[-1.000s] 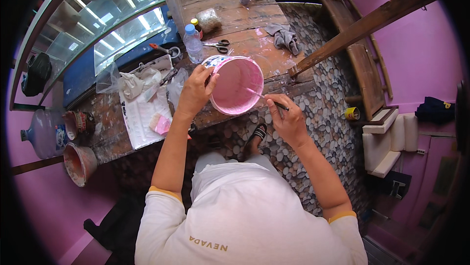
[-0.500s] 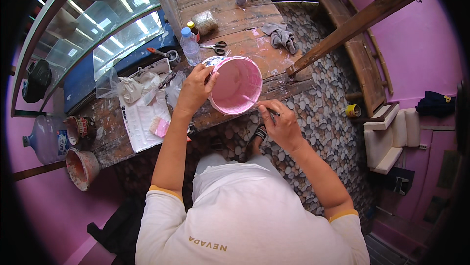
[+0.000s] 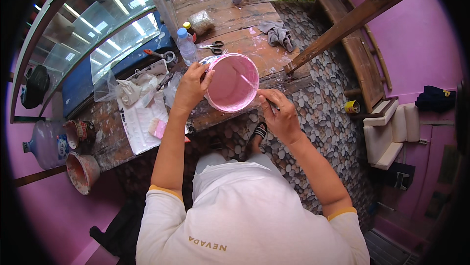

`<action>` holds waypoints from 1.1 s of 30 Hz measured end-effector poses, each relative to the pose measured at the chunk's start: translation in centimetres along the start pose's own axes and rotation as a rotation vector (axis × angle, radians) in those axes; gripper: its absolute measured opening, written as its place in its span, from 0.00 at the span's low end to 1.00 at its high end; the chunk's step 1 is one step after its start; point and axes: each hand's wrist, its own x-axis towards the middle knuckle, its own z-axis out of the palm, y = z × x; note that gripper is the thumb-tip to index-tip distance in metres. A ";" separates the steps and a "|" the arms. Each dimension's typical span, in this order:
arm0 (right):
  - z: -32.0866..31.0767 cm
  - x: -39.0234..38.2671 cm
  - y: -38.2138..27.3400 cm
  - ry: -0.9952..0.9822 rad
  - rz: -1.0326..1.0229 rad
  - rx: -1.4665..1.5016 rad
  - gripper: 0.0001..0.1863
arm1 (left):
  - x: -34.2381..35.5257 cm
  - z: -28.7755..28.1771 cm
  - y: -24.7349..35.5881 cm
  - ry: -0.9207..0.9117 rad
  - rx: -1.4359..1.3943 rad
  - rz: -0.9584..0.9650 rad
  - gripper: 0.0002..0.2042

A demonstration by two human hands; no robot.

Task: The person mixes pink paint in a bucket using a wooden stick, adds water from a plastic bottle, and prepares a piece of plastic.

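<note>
Left hand [image 3: 191, 89]: fingers pinch the left rim of the plastic paint bucket [image 3: 229, 86]. Right hand [image 3: 281, 118]: thumb and fingers pinch a slender pink-coated stick [image 3: 246, 80], whose far end reaches into the bucket across its right rim

The bucket is at the near edge of the table [image 3: 231, 32], its mouth tilted toward the person and its inner wall coated pink. Whether its base touches the table cannot be told

Positions relative to the bucket:
- Beyond, to the left: capped clear plastic bottle [image 3: 186, 47], with black-handled scissors [image 3: 211, 47] just beside it
- Beyond, to the right: crumpled grey cloth [image 3: 279, 35]
- Left: white paint-splashed tray [image 3: 133, 130], with a broad pink-stained brush [image 3: 157, 128] at its near end
- Right and below: pebble-patterned floor [image 3: 323, 103]

Caution: a loosened left pinch could let the bucket tip over the table edge, spilling any paint inside. Excess sideways force on the stick could twist the rim from the fingers; a fast withdrawal could flick pink drops onto the floor
</note>
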 end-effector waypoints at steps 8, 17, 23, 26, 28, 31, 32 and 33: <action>0.7 0.0 -1.1 -0.058 0.003 0.005 0.08 | -0.1 -0.2 -1.2 0.024 -0.028 -0.010 0.14; 0.5 0.2 -1.2 -0.147 -0.057 -0.002 0.09 | -0.4 -0.8 -1.3 0.002 -0.033 -0.053 0.14; 1.3 0.9 -1.4 -0.120 -0.093 -0.006 0.10 | -0.5 -1.1 -1.3 -0.004 -0.027 -0.053 0.14; 1.2 0.1 -1.7 -0.205 -0.108 0.047 0.10 | -0.5 -1.1 -1.5 -0.002 -0.017 -0.062 0.14; 1.4 0.7 -0.7 -0.051 -0.051 -0.030 0.10 | -0.6 -1.2 -1.6 0.000 -0.020 -0.064 0.14; 1.5 0.8 -1.4 -0.083 -0.072 -0.014 0.09 | -0.6 -1.3 -1.6 -0.001 -0.037 -0.071 0.14; 1.5 0.5 -1.7 -0.153 -0.075 0.045 0.09 | -0.7 -1.3 -1.6 0.001 -0.037 -0.078 0.14; 1.5 0.1 -1.8 -0.199 -0.111 0.036 0.09 | -0.8 -1.4 -1.7 0.004 -0.036 -0.086 0.14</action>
